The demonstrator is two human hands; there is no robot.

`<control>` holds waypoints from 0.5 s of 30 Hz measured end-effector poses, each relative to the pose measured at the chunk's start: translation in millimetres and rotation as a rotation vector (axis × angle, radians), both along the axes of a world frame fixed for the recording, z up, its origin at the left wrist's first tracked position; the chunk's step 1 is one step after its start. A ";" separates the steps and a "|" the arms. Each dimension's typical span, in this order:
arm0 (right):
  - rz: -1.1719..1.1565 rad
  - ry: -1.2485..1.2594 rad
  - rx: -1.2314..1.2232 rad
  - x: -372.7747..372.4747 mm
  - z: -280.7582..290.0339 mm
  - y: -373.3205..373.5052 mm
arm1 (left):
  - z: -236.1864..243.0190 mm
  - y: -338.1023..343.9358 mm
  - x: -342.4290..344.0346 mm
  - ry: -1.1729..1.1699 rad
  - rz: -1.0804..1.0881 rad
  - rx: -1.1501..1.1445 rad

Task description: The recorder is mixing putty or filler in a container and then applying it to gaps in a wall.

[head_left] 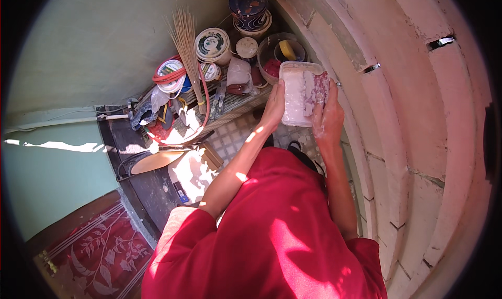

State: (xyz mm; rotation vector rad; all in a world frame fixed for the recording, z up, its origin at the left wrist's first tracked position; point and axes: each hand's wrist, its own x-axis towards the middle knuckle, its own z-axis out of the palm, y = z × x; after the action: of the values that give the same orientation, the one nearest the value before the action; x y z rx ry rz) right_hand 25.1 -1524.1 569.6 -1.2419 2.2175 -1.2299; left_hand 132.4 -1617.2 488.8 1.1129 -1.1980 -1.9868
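Note:
A rectangular plastic container, streaked with white and purplish-red material, is held up between my two hands. My left hand grips its left side. My right hand is wrapped round the right side, with white smears on its fingers. Just behind the container, a round basin holds a smaller bowl with a yellow sponge and something red. My red top fills the lower middle of the view.
A cluttered ledge holds buckets, a straw broom, red hose and bags. At lower left are a dark counter and a red patterned mat. A stepped pink wall curves along the right; tiled floor shows between.

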 end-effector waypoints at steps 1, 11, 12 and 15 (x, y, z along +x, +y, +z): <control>-0.024 0.008 -0.024 -1.4 0.2 -0.9 | 4.0 0.0 -0.1 -0.028 0.004 -0.027; 0.039 0.075 -0.155 13.1 -17.1 -6.0 | -15.7 -5.6 -0.7 0.003 -0.025 0.046; 0.043 0.026 -0.130 15.8 -15.1 -5.7 | -17.4 -5.8 0.7 0.002 -0.024 0.044; 0.063 -0.018 -0.109 21.7 -6.2 -7.6 | -19.9 -7.0 3.4 0.042 -0.006 0.028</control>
State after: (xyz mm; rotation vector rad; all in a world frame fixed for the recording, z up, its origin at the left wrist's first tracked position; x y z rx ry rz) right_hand 46.9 -1531.7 563.4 -1.3254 2.1065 -1.3482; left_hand 135.8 -1624.2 468.8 1.0772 -1.1561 -2.0274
